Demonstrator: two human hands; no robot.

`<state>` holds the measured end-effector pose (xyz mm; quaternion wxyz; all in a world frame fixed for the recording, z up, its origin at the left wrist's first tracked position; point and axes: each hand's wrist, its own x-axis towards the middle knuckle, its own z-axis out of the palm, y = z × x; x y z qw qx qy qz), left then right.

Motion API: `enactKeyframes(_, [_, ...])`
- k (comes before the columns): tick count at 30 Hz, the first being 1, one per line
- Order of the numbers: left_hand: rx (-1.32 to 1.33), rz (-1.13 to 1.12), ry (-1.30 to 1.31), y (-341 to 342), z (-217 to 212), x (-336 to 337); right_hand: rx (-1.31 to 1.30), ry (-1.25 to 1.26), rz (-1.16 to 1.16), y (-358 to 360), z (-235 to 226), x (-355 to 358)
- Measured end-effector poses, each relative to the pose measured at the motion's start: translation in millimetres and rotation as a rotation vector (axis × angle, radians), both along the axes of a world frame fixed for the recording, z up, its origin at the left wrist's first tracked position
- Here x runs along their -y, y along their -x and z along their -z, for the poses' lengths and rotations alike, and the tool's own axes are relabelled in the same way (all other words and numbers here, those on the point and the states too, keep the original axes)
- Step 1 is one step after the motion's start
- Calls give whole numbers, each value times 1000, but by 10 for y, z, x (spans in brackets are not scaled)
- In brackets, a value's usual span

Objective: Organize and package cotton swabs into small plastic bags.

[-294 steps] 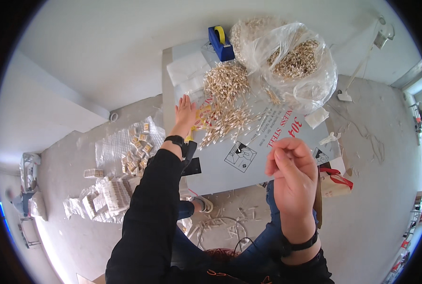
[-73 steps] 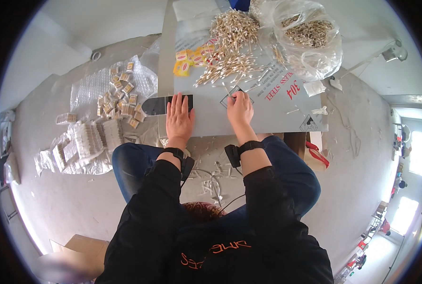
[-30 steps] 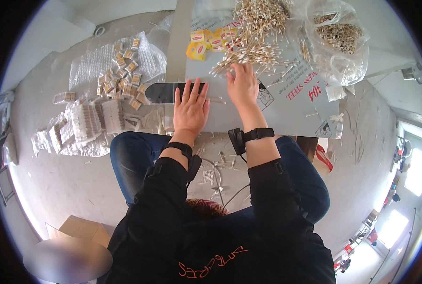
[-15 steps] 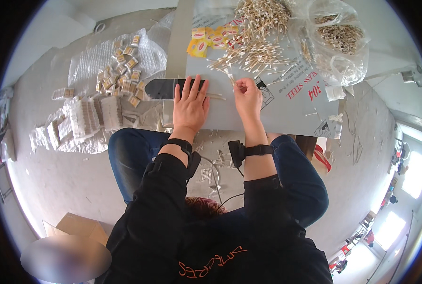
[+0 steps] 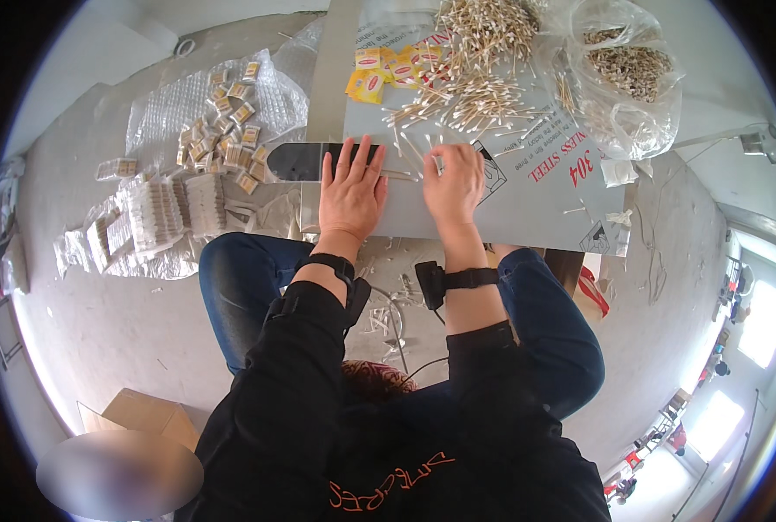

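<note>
My left hand [image 5: 351, 189] lies flat with its fingers spread, pressing on a flat dark strip with a rounded end [image 5: 295, 163] at the near left part of the metal sheet. Thin sticks poke out to the right from beneath its fingers. Just right of it, my right hand [image 5: 454, 184] is closed in a pinch on a few cotton swabs [image 5: 409, 148], whose white tips show beyond the fingertips; how many is hidden. Beyond both hands spreads a loose heap of cotton swabs [image 5: 485, 39] with white ends and wooden sticks.
Yellow packets [image 5: 368, 85] lie left of the heap. At the back right sits a clear plastic bag [image 5: 666, 122] with more swabs inside. Bubble wrap [image 5: 157, 109] on the floor at left bears several small packs [image 5: 241, 115] and stacked ones [image 5: 203, 204].
My right hand has moved slightly left and nearer, toward my left hand, turning over the swabs it pinches. My left hand stays flat in place.
</note>
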<state>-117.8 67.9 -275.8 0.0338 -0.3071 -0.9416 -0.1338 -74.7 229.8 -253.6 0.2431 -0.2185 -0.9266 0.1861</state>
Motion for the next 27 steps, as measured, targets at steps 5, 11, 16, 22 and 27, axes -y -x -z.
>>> enactKeyframes(5, [25,5,-17,0,-4,-25,53,8,-106,-5,9,118])
enactKeyframes(11, [33,7,10,-2,-3,-4,96,47,-7,-48,50,43])
enactKeyframes(16, [24,11,4,0,-1,-13,88,65,74,30,42,66])
enactKeyframes(22, [23,2,5,-5,3,-20,219,54,67,325,-43,148])
enactKeyframes(27, [20,-1,17,1,-1,-26,344,-4,0,354,-73,129])
